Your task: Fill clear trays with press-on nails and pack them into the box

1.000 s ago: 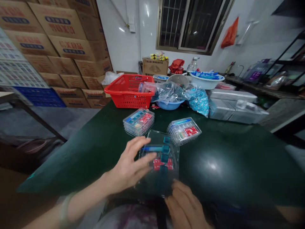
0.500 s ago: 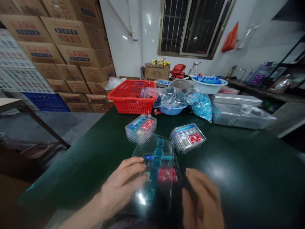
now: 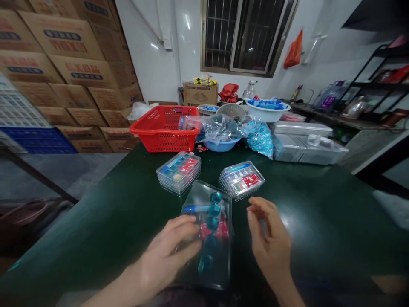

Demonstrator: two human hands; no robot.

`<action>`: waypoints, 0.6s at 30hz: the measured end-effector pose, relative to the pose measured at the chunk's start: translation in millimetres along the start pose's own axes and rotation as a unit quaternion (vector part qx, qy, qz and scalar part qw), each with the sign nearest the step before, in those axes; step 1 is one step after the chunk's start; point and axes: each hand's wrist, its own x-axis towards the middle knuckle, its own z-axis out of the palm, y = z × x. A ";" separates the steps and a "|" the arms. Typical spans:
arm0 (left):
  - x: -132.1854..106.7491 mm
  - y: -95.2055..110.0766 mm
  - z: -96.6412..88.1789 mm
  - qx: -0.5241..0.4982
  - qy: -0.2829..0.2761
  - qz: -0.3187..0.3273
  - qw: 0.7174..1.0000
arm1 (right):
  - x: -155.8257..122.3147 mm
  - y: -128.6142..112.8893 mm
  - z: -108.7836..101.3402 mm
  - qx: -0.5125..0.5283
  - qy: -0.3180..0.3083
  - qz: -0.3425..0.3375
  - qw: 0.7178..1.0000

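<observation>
A clear plastic blister pack (image 3: 207, 232) lies on the dark green table (image 3: 319, 221) right in front of me. It holds teal blocks, a blue pen-like stick and a red card. My left hand (image 3: 169, 253) rests on the pack's left side with its fingers laid flat over it. My right hand (image 3: 268, 241) hovers just right of the pack, fingers loosely curled and apart, holding nothing. Two stacks of filled packs stand beyond: one stack (image 3: 179, 170) to the left, the other stack (image 3: 241, 179) to the right.
A red basket (image 3: 162, 128), a blue bowl (image 3: 222, 145) under clear bags, a white basin (image 3: 266, 111) and flat silver packets (image 3: 303, 147) line the table's far side. Cardboard boxes (image 3: 73, 72) are stacked against the left wall. A black shelf (image 3: 383, 85) stands at the right.
My right hand has lifted from the pack's near edge and moved to its right side. The pack has shifted slightly under my left hand. The view has swung a little.
</observation>
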 end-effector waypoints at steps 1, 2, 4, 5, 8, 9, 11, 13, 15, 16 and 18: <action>-1.7 -0.3 2.3 -0.001 -0.019 0.001 1.000 | -0.1 -3.1 0.8 -0.019 -0.018 -0.018 0.999; -3.3 0.1 4.9 -0.006 -0.040 -0.015 0.999 | 0.0 -6.0 2.9 -0.042 -0.043 -0.027 0.998; -5.5 2.6 10.4 -0.023 -0.071 -0.061 0.995 | 1.7 -10.5 9.7 -0.106 -0.092 -0.016 0.990; -6.0 4.2 12.8 -0.032 -0.081 -0.075 0.993 | 3.3 -11.7 13.4 -0.142 -0.113 0.001 0.983; -6.2 7.5 17.4 -0.041 -0.085 -0.070 0.993 | 10.8 -12.0 20.6 -0.207 -0.178 0.069 0.960; -6.7 7.5 18.0 -0.038 -0.083 -0.055 0.994 | 13.5 -11.3 21.3 -0.200 -0.201 0.090 0.955; -9.1 5.8 17.9 -0.026 -0.085 -0.025 0.996 | 17.6 -9.9 21.4 -0.162 -0.237 0.118 0.951; -12.2 3.0 16.5 -0.013 -0.089 -0.006 0.996 | 19.0 -8.6 21.5 -0.105 -0.255 0.130 0.952; -14.5 0.6 14.4 -0.002 -0.089 0.012 0.996 | 18.2 -7.3 22.5 -0.047 -0.249 0.133 0.958; -14.9 -0.1 13.1 0.000 -0.089 0.026 0.996 | 17.5 -6.6 23.4 -0.021 -0.237 0.134 0.962; -14.9 -0.8 10.6 -0.001 -0.093 0.050 0.994 | 17.0 -4.7 24.8 0.027 -0.210 0.140 0.967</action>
